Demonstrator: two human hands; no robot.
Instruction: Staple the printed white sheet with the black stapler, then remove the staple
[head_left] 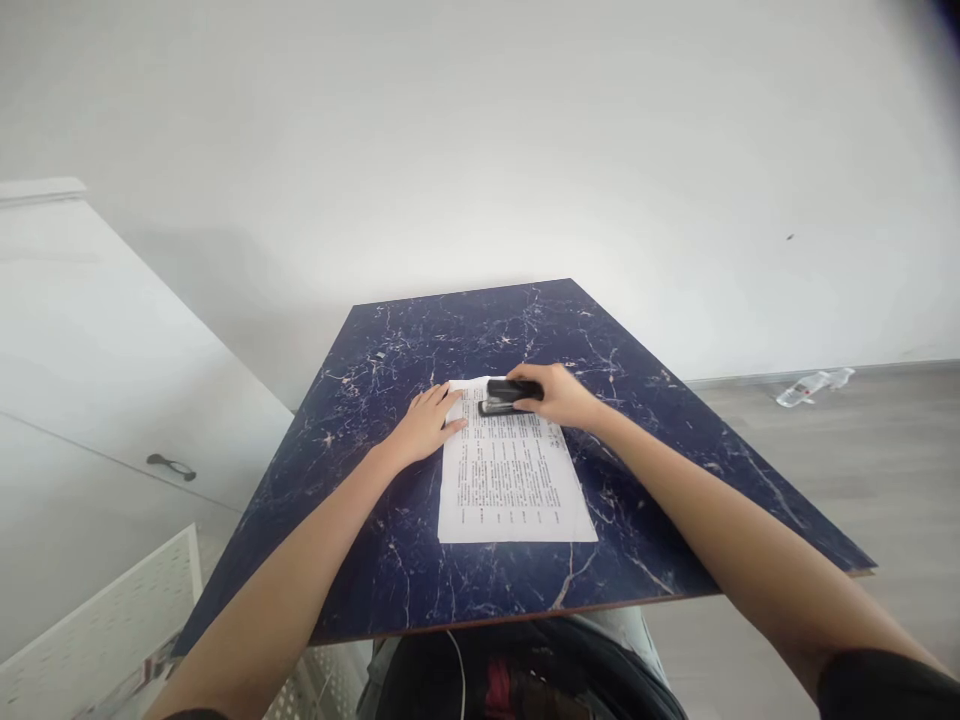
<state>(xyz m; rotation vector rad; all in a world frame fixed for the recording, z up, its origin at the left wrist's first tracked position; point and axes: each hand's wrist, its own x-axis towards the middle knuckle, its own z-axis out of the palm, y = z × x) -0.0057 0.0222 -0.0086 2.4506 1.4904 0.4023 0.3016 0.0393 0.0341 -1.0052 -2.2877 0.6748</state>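
A printed sheet of paper [510, 475] lies on a dark blue marble-patterned table [420, 340]. My left hand [426, 425] rests flat on the table, fingers stretched out, with its fingertips on the sheet's upper left corner. My right hand [561, 394] is wrapped round a black stapler [507, 396] that sits across the paper's top edge, pointing left.
A white cabinet with a dark handle [171, 465] stands to the left of the table. A white perforated panel [97, 620] lies low at the left. An empty plastic bottle [814, 385] lies on the grey floor by the white wall at the right.
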